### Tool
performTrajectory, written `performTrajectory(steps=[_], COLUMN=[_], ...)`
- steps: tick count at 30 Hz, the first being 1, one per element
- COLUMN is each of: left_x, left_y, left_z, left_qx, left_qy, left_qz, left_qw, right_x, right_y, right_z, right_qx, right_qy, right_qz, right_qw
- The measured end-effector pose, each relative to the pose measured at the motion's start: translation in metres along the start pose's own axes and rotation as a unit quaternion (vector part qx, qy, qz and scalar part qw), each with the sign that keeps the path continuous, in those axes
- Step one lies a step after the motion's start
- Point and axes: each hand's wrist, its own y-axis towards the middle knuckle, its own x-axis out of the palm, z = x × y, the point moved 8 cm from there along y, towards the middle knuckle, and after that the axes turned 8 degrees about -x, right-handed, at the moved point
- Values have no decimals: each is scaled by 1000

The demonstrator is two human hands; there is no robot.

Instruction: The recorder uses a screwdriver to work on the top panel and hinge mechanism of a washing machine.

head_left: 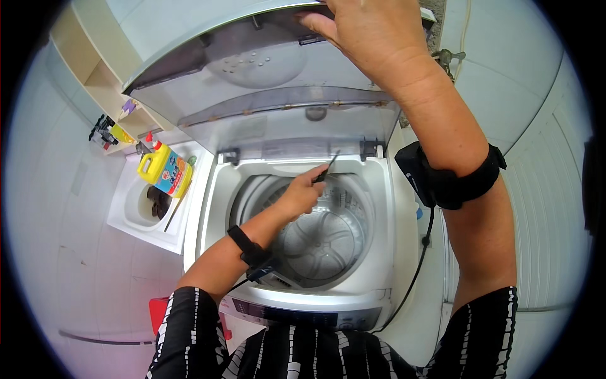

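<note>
Nearest the camera, the right hand [379, 35] is raised to the upper edge of a translucent grey lid [252, 98], its thumb laid against the inner face; the fingers are cut off by the top of the view, so how far they are closed cannot be told. The lid is stood up at the rear of a white top-loading washing machine [372, 278], by which the middle of the view is filled. A thin dark tool [322, 176] is gripped in the closed left hand [300, 194] over the rear part of the opening, its narrow tip directed upward; below, a grey drum [319, 243] is exposed. Black straps [476, 183] are worn on both forearms. Pale tiled surfaces [511, 69] are seen around, with a white panelled door [543, 215] at the right and a metal tap [447, 57] fixed behind the machine. At the left, a white basin [148, 234] is set beside the machine, with a yellow handled bottle [151, 165] placed at its far part and a cream shelf unit [69, 44] beyond. A blue and orange label with printed characters is borne by the bottle; on the dark control panel [278, 314] at the front, markings are too small to be made out.
</note>
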Motion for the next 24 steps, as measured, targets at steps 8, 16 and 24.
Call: performTrajectory(steps=[8, 16, 24], left_x=[-1, -13, -10], left_y=[6, -11, -17], left_z=[1, -3, -11], left_qx=[46, 156, 149], left_qy=[68, 196, 193], left_qz=[19, 99, 104], left_qw=[996, 963, 964], right_x=[0, 2, 2], right_y=[0, 1, 3], right_z=[3, 5, 4], right_qx=[-9, -11, -10], right_qy=[20, 30, 34], right_qz=[26, 25, 27], right_qw=[999, 999, 999])
